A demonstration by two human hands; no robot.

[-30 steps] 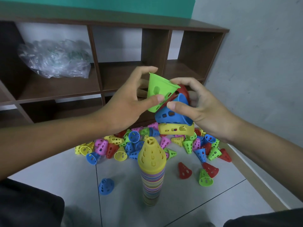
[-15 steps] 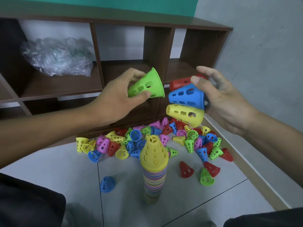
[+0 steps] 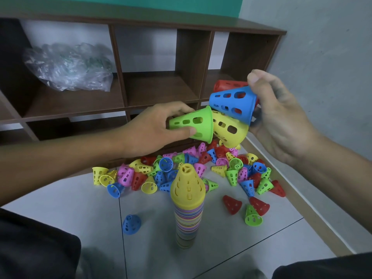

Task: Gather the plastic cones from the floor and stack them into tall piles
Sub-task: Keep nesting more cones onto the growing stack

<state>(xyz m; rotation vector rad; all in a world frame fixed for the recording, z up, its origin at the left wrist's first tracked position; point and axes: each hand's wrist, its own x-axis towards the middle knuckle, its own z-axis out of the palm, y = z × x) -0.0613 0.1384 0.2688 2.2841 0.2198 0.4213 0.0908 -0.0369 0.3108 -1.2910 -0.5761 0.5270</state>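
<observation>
Head view: left hand point(image 3: 153, 129) fingers pinching the green cone point(image 3: 193, 123) should align its mouth squarely over the yellow cone point(image 3: 231, 129), which the right hand point(image 3: 281, 121) grips.

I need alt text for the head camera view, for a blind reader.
The left hand slides a green cone onto a yellow, blue and red nest in the right hand, above a tall stack and loose cones.
</observation>
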